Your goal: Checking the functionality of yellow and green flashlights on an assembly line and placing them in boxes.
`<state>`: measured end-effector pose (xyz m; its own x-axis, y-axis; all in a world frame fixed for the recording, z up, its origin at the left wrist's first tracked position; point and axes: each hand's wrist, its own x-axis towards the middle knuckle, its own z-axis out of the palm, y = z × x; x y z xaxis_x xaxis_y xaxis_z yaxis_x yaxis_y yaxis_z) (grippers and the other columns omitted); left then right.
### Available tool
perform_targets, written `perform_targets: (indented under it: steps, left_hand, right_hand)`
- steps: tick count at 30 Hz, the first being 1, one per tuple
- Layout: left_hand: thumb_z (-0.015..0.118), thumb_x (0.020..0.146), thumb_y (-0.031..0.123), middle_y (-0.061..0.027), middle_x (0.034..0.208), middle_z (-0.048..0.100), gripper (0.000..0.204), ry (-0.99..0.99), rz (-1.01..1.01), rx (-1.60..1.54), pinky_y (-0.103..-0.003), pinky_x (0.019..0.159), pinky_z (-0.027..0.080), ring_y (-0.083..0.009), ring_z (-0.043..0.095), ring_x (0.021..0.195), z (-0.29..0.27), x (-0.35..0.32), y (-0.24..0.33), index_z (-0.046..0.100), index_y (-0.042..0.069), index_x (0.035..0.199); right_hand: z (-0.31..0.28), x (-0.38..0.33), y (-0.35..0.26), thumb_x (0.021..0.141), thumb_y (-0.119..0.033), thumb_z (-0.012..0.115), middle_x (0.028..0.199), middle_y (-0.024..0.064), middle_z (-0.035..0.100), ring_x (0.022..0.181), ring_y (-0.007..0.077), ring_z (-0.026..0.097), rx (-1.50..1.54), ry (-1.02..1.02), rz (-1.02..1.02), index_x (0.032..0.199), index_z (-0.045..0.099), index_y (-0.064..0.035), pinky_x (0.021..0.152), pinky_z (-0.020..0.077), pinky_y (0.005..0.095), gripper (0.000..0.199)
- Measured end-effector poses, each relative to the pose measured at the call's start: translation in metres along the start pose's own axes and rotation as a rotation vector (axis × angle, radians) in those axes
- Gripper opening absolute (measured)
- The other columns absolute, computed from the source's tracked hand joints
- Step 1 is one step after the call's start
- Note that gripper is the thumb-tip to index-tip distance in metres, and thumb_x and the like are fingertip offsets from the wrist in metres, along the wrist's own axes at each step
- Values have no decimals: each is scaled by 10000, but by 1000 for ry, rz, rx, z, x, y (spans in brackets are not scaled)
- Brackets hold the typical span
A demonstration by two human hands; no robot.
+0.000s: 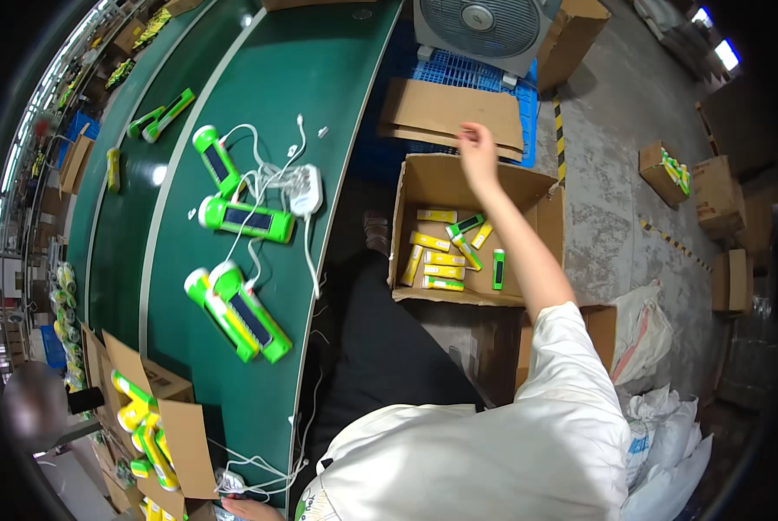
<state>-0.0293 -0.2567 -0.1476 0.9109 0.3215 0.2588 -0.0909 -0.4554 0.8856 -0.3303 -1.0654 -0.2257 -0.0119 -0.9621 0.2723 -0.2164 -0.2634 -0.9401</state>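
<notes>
My right hand point(478, 158) is raised over the far wall of an open cardboard box point(519, 176), its fingers loosely bent and holding nothing I can see. Inside that box lie several yellow and green flashlights, among them a green flashlight point(498, 269) with a dark panel. At the lower edge my left hand point(252, 509) is partly cut off, its fingers stretched beside a white plug block point(230, 482) with cables. Beyond it on the green bench, green flashlights point(248, 219) with dark panels lie around a white power strip point(305, 191), white cords running among them.
A carton point(189, 443) of yellow-green flashlights stands at the bench's near left. More flashlights point(170, 115) lie on the far-left strip of the green bench point(259, 95). A grey fan point(480, 30) and flat cardboard point(449, 108) rest on a blue pallet. White sacks point(666, 451) lie at right.
</notes>
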Motion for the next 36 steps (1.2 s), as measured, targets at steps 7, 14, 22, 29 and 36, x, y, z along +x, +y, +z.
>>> perform_targets:
  steps: [7, 14, 22, 29, 36]
  left_hand:
    - [421, 957, 234, -139, 1034, 535, 289, -103, 1037, 704, -359, 890, 389, -260, 501, 993, 43, 20, 97, 509, 22, 1132]
    - [419, 926, 463, -4, 791, 405, 391, -303, 377, 288, -237, 583, 321, -103, 394, 686, 52, -35, 178, 477, 78, 883]
    - [438, 914, 283, -99, 719, 505, 251, -347, 599, 256, -343, 586, 400, -255, 504, 636, 47, -108, 254, 496, 54, 829]
    - [641, 807, 278, -101, 808, 578, 224, -230, 726, 497, -381, 626, 464, -310, 575, 743, 7, -101, 231, 578, 71, 862]
    - [685, 770, 169, -158, 828, 597, 288, -370, 235, 56, -319, 583, 503, -280, 608, 694, 35, -58, 137, 548, 11, 969]
  right_hand:
    - [-49, 140, 118, 764, -36, 549, 904, 149, 603, 853, 281, 581, -591, 161, 65, 1032, 553, -17, 770, 466, 368, 269]
    - [28, 77, 81, 832, -7, 498, 1199, 184, 531, 1117, 274, 512, 12, -28, -114, 1210, 478, 56, 977, 382, 365, 384]
    - [65, -261, -227, 770, 36, 590, 861, 102, 622, 665, 191, 582, 696, -1350, -460, 917, 632, -33, 593, 470, 259, 168]
    - [79, -429, -294, 776, -30, 628, 913, 124, 566, 577, 201, 528, 544, -1762, -578, 1004, 573, -18, 526, 435, 303, 235]
    - [67, -450, -259, 896, -199, 570, 607, 55, 581, 435, 93, 506, 106, -2066, 298, 759, 626, 3, 356, 353, 200, 250]
